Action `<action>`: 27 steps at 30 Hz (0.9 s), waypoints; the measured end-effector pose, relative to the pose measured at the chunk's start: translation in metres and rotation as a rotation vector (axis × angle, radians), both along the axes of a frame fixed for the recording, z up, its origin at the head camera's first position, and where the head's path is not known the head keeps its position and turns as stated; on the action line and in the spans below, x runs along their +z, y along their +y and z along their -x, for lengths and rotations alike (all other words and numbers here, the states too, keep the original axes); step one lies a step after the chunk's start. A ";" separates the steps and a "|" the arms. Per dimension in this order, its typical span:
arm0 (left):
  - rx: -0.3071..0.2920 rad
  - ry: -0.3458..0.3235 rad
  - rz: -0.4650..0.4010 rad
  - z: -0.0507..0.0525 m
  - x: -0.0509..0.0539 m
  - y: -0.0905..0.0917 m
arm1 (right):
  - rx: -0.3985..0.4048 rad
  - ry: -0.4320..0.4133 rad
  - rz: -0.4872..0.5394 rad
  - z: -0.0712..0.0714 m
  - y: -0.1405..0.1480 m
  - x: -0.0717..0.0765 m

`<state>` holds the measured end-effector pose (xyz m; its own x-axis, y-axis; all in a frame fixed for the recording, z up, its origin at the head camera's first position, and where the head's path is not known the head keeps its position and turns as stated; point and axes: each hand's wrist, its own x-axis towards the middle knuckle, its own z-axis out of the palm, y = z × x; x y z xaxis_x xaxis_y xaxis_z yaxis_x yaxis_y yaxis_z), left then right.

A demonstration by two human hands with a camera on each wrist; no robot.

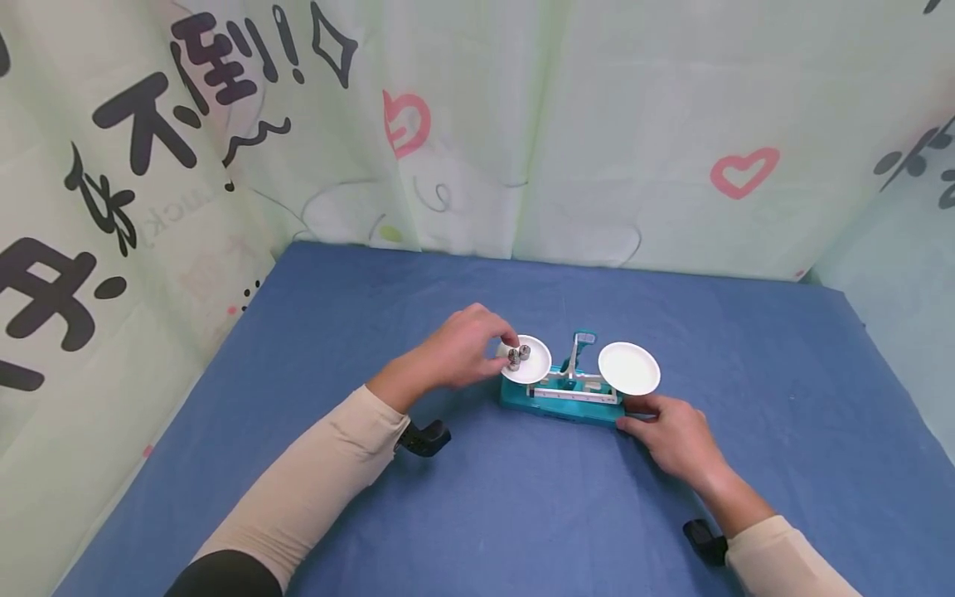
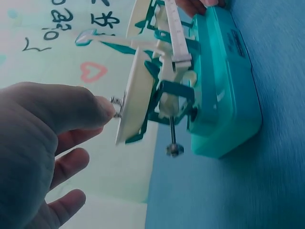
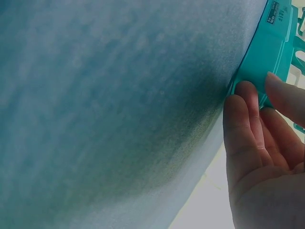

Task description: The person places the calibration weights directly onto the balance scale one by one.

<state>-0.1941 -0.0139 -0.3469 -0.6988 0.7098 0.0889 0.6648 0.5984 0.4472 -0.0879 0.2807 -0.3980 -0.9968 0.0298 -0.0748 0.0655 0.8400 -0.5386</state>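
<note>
A teal balance scale with two white pans stands on the blue cloth. Several small silvery metal nuts lie in its left pan. Over that pan, my left hand has thumb and index fingertip around a nut at the pan's near-left side; the thumb partly hides it in the left wrist view. The other left fingers are loosely bent. My right hand grips the right end of the teal base, thumb on one side and fingers on the other. Nothing lies in the right pan.
Blue cloth covers the table around the scale. A pale printed curtain hangs behind and at both sides. A small knob sticks out from the scale's left end. Black wrist cameras sit below both wrists.
</note>
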 end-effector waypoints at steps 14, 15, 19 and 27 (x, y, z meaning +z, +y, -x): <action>0.195 -0.181 -0.049 0.003 -0.021 -0.038 | -0.011 -0.020 -0.005 0.001 -0.001 0.000; 0.201 -0.191 -0.038 0.004 -0.025 -0.041 | -0.012 -0.021 -0.005 0.001 -0.001 0.000; 0.209 -0.230 0.000 0.004 -0.040 -0.052 | -0.012 -0.019 -0.007 0.001 -0.001 0.000; 0.168 -0.193 0.046 0.003 -0.060 -0.060 | -0.004 -0.010 -0.008 0.001 0.000 0.000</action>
